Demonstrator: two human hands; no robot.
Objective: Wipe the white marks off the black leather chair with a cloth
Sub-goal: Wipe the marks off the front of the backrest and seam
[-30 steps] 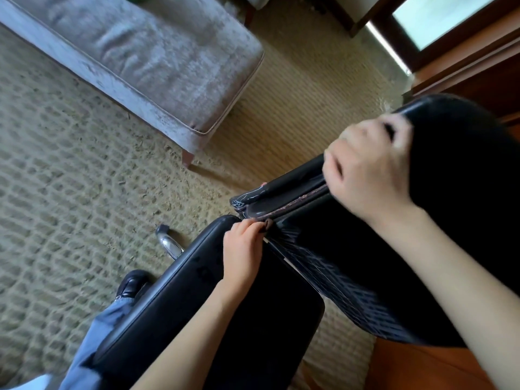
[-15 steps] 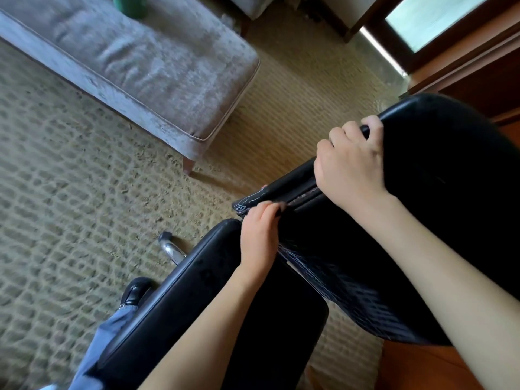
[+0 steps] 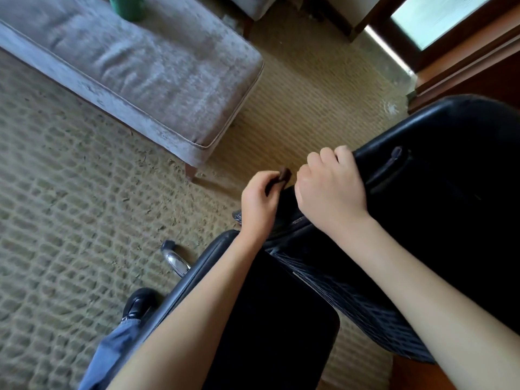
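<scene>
**Inspector:** Head view. Where is the black leather chair (image 3: 450, 192)?

**Recorder:** Lower right, standing on the woven rug (image 3: 56, 198). The seat is at lower centre and the back is to the right. White marks (image 3: 237, 217) show on a corner of the back, just beside the left wrist.

**Inspector:** The grips?

**Recorder:** The left hand (image 3: 260, 201) pinches a small dark brown piece (image 3: 284, 175). I cannot tell whether it is cloth. The right hand (image 3: 332, 192) has its fingers curled over the edge of the chair back.

**Inspector:** Surroundings?

**Recorder:** A grey ottoman (image 3: 140, 71) at upper left, and a black shoe (image 3: 139, 304) beside the seat.

Soft daylight from the window (image 3: 447, 18); slight blur.
</scene>
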